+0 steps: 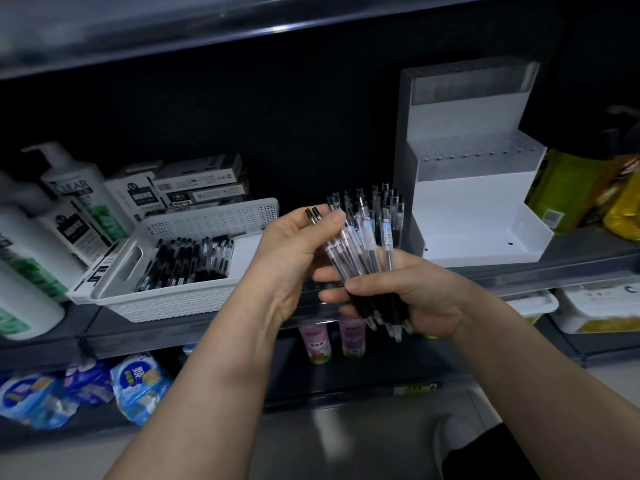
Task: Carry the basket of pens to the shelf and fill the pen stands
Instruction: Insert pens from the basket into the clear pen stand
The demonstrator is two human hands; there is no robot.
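A white perforated basket [207,220] stands on the dark shelf [519,268], with several black pens [183,259] lying in it. My right hand [412,296] grips a bundle of clear-barrelled pens [370,230] in front of the shelf, tips down and clicker ends up. My left hand [294,251] holds the upper part of that bundle and pinches two pens [313,216] apart from it. To the right of the hands stands a white stepped pen stand [467,188] whose rows of holes hold no pens.
White pump bottles [65,199] and boxed stationery [194,183] crowd the shelf left of the basket. Yellow-green packets [581,188] stand right of the pen stand. Below the shelf are blue packs [131,386], pink bottles [332,341] and white tubs [595,306].
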